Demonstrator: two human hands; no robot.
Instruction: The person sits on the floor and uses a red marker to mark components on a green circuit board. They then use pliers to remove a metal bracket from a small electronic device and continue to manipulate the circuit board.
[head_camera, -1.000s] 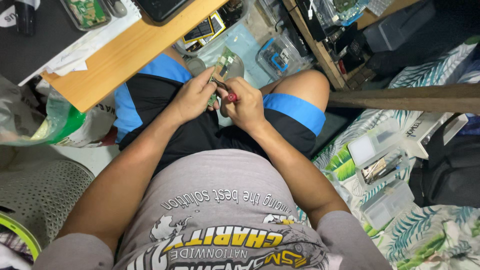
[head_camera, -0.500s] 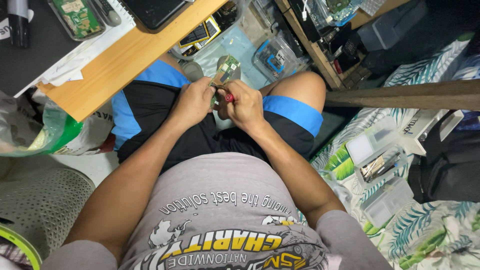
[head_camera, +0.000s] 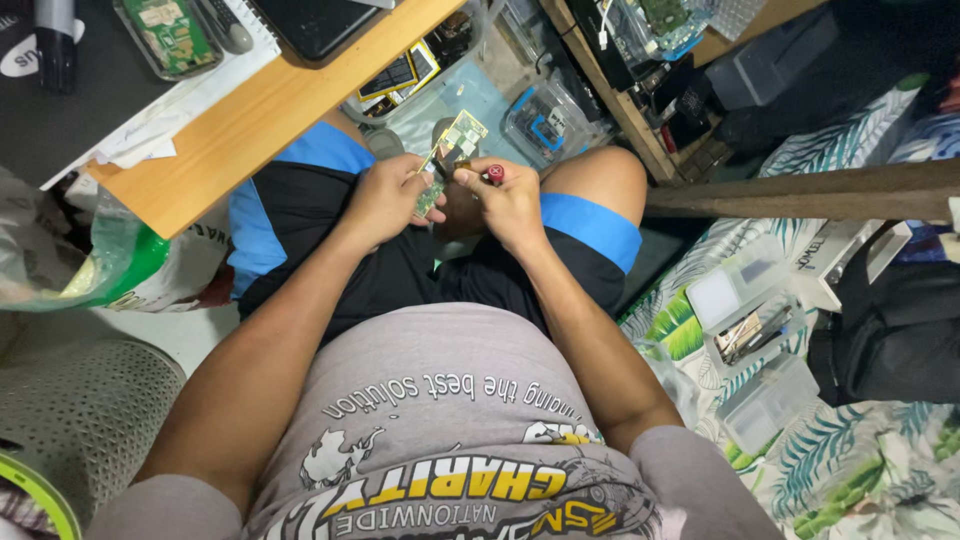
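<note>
Seated, I look down at my lap. My left hand (head_camera: 385, 198) grips a small green and gold circuit board (head_camera: 452, 143) that sticks up past my fingers. My right hand (head_camera: 508, 198) is closed around a small tool with a red end (head_camera: 495, 174), its tip hidden against the board. Both hands meet above my knees, over black shorts with blue trim (head_camera: 590, 225).
A wooden desk edge (head_camera: 265, 115) lies to the upper left with a green board in a tray (head_camera: 170, 35) and a dark tablet (head_camera: 320, 22). Clear plastic boxes (head_camera: 755, 335) rest on a leaf-print cloth at right. A wooden beam (head_camera: 800, 190) crosses right.
The circuit board has been lifted and tilted so more of it shows above my fingers. Both hands stay together in my lap, and the view has shifted slightly.
</note>
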